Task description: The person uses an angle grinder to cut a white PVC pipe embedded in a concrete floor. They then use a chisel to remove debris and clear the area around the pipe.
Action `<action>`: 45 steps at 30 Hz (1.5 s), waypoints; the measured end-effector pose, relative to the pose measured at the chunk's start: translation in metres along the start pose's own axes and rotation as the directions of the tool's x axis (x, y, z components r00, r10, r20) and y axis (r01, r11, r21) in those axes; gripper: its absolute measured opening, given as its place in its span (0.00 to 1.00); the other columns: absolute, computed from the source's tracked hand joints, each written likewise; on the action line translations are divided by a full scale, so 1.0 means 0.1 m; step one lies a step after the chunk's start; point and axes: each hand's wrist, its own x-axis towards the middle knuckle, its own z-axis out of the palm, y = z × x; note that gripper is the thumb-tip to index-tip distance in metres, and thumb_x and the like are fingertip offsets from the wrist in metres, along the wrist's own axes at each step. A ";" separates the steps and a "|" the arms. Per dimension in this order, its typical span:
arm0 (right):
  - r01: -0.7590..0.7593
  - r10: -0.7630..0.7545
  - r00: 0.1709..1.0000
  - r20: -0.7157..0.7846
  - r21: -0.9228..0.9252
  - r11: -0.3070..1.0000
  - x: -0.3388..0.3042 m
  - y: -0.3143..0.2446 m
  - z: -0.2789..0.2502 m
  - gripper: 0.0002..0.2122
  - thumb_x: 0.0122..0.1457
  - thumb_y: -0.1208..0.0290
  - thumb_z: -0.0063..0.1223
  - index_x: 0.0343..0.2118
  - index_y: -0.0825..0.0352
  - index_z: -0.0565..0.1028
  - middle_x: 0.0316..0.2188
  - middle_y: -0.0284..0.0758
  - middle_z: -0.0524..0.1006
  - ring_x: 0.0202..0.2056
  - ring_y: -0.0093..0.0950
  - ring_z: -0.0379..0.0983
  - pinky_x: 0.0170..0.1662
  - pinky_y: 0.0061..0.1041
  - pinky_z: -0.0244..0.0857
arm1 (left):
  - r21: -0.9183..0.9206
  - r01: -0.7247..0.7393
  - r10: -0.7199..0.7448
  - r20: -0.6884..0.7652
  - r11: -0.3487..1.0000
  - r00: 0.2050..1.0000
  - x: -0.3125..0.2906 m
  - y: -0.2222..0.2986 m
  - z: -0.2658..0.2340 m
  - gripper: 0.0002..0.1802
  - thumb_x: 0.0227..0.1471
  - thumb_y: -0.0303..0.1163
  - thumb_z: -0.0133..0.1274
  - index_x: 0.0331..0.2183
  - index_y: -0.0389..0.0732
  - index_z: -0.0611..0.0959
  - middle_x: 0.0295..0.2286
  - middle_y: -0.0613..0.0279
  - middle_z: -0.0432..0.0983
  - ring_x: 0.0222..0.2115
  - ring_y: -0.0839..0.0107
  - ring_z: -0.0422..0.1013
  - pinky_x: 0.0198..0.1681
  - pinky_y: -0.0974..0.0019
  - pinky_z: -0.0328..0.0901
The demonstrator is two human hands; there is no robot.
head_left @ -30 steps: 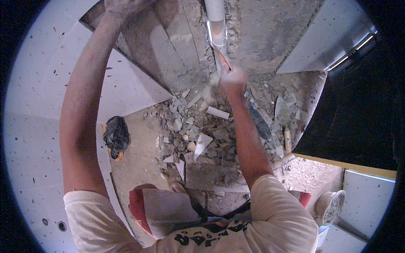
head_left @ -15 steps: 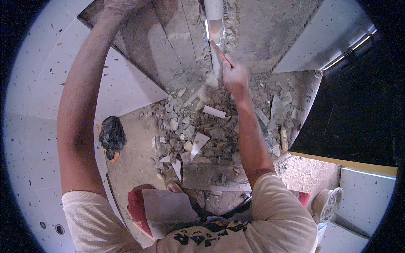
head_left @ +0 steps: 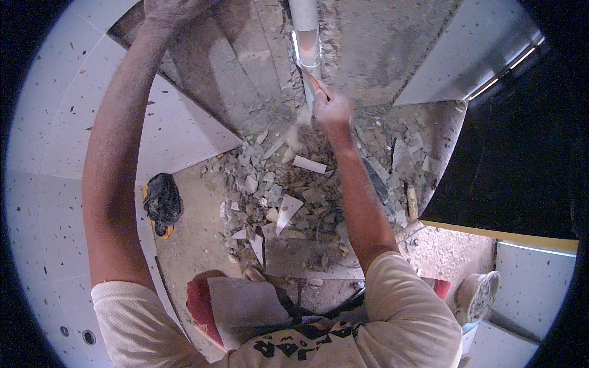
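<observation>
Gripping a thin orange tool (head_left: 315, 81), the right hand (head_left: 334, 111) at upper centre angles it tip-first, apparently so it meets the white pipe (head_left: 304, 15) near its cut; the left hand (head_left: 173, 10), upper left, seems braced for balance, though I cannot tell its grip

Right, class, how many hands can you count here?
2: the left hand at the upper edge, partly cut off; the right hand gripping a thin orange tool by the white pipe.

white plastic pipe (head_left: 304, 18), slim orange tool (head_left: 316, 84)
the pipe runs up a rough channel (head_left: 329, 46), its front opened; the tool slants up-left, tip by the opening's lower edge.
</observation>
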 end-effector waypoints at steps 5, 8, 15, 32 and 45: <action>0.081 -0.067 0.987 -0.146 0.093 0.992 -0.11 -0.03 0.06 0.14 0.59 0.65 0.50 0.41 0.68 0.80 0.23 0.52 0.76 0.25 0.50 0.75 0.28 0.44 0.67 | -0.318 0.104 -0.106 0.013 0.942 0.994 -0.02 0.04 0.05 0.41 0.46 0.35 0.56 0.61 0.45 0.61 0.62 0.52 0.54 0.63 0.54 0.52 0.56 0.46 0.52; -0.014 0.026 0.995 -0.101 0.123 0.992 -0.15 -0.08 0.04 0.14 0.59 0.65 0.51 0.43 0.67 0.80 0.22 0.50 0.76 0.24 0.50 0.75 0.28 0.43 0.66 | -0.603 0.179 -0.209 0.021 0.778 0.978 0.00 0.03 0.07 0.41 0.45 0.36 0.56 0.61 0.45 0.61 0.63 0.52 0.54 0.63 0.55 0.52 0.56 0.46 0.51; -0.076 0.089 0.990 -0.111 0.116 0.990 -0.13 -0.11 0.20 0.13 0.58 0.69 0.53 0.43 0.68 0.80 0.25 0.48 0.79 0.26 0.39 0.77 0.32 0.34 0.68 | 0.018 0.018 -0.018 0.035 1.000 0.999 0.01 0.04 0.00 0.40 0.46 0.37 0.54 0.61 0.47 0.61 0.62 0.52 0.54 0.63 0.54 0.51 0.57 0.47 0.50; -0.072 0.180 0.963 -0.202 0.449 0.890 -0.24 -0.05 0.65 0.13 0.59 0.73 0.51 0.44 0.74 0.78 0.24 0.36 0.77 0.26 0.22 0.72 0.32 0.22 0.66 | 0.012 0.001 -0.001 0.009 1.000 1.000 0.01 0.03 0.00 0.40 0.46 0.34 0.56 0.60 0.43 0.63 0.62 0.51 0.55 0.63 0.54 0.52 0.57 0.47 0.52; -0.452 0.450 0.863 0.231 0.752 0.481 -0.17 -0.28 0.00 0.12 0.63 0.69 0.45 0.39 0.74 0.75 0.21 0.39 0.78 0.16 0.25 0.73 0.18 0.23 0.67 | 0.070 0.038 -0.038 -0.005 0.997 0.999 0.01 0.04 -0.01 0.34 0.50 0.35 0.54 0.59 0.42 0.66 0.61 0.50 0.59 0.62 0.54 0.56 0.57 0.46 0.52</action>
